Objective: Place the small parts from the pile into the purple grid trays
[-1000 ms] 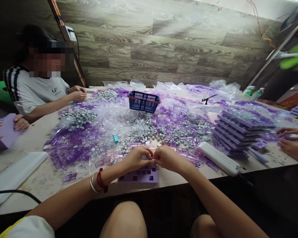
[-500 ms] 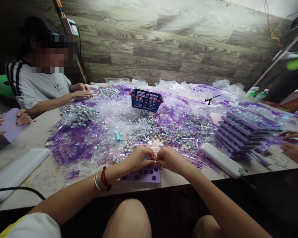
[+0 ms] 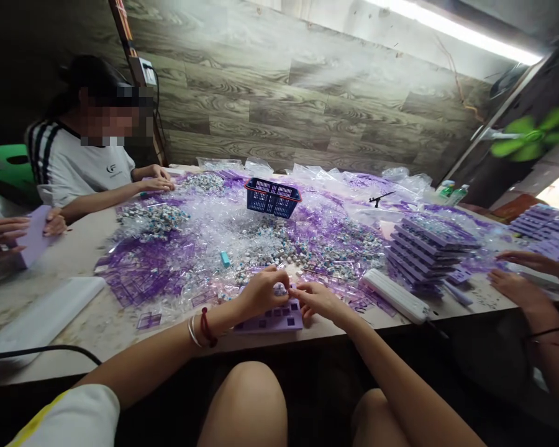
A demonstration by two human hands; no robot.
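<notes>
- Panel [image 3: 277, 325], purple with square holes, lies flat on the desk [image 3: 86, 248] under both hands.
- The left hand [image 3: 261, 293] pinches a small piece [image 3: 280, 288] just above it; a loose pinch could drop the piece into the heap [image 3: 279, 245] of similar bits.
- The right hand [image 3: 321, 302] has bent fingers, tips near the piece; whether they grip, I cannot tell.
- The panel sits near the desk's edge, so a wrist knock could tip it off.

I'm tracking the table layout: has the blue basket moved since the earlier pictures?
No, the blue basket sits just as before, beyond and right of the turquoise block.
</notes>
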